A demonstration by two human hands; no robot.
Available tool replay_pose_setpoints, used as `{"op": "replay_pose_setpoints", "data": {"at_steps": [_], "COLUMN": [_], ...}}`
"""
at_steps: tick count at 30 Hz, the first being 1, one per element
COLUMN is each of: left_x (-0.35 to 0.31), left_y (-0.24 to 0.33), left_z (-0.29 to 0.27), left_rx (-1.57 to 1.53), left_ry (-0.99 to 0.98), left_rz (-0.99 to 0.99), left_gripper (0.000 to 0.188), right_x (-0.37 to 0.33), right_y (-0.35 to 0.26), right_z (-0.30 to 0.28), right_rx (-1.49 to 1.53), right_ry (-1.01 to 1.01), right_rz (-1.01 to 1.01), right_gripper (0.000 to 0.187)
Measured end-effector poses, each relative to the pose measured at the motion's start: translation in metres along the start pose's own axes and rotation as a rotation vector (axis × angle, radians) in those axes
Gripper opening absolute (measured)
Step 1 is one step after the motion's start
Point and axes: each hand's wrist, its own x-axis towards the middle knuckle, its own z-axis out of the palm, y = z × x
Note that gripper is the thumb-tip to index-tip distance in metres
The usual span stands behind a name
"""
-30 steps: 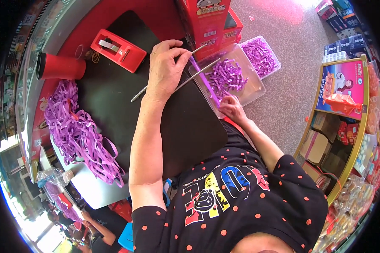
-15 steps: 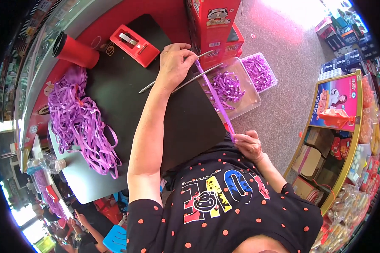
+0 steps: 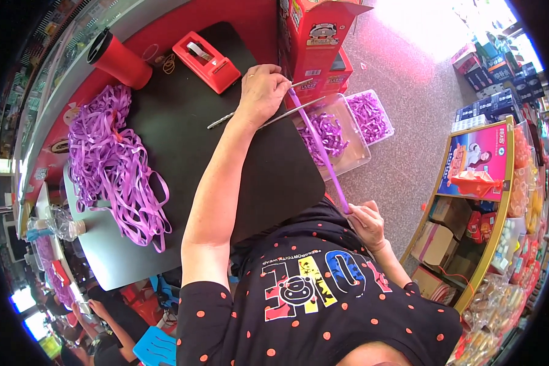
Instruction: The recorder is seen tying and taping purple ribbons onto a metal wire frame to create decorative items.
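A narrow purple ribbon (image 3: 324,151) is stretched in a straight line between my two hands, past the table's right edge. My left hand (image 3: 263,93) is closed at its far end, fingertips pinched beside a thin metal rod. A second thin metal rod (image 3: 299,108) slants out past the table edge below that hand. How the rods are fixed or held is hidden by the hand. Off the table's near right corner, my right hand (image 3: 367,223) pinches the ribbon's near end. A big tangled bundle of purple ribbon (image 3: 113,165) lies at the left of the black tabletop (image 3: 274,177).
Beyond the table's right edge, a clear plastic tub (image 3: 358,156) and a white-rimmed basket (image 3: 389,125) hold short purple pieces. A red tape dispenser (image 3: 216,72), a red tumbler (image 3: 125,66) and a tall red carton (image 3: 299,36) stand at the back. Shelving (image 3: 470,238) is at right.
My right hand has drawn slightly down and right, and the ribbon now hangs longer and straighter from my left hand. The view has shifted a little.
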Motion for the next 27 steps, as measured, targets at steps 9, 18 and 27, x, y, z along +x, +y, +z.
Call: {"op": "replay_pose_setpoints", "data": {"at_steps": [9,18,27], "left_x": [0.001,0.000,-0.004], "left_y": [-0.002,-0.002,-0.007], "left_z": [0.002,0.000,-0.004], "left_rx": [0.049,0.044,-0.016], "left_ry": [0.006,-0.013,-0.023], "left_rz": [0.013,0.001,-0.001], "left_gripper": [0.019,0.020,0.019], "right_x": [0.015,0.150,0.403], "right_y": [-0.043,-0.087,-0.084], "right_z": [-0.045,-0.091,-0.020], "right_rx": [0.211,0.462,0.787], "right_ry": [0.198,0.111,-0.268], "right_rz": [-0.004,-0.475,-0.323], "right_gripper": [0.025,0.022,0.059]}}
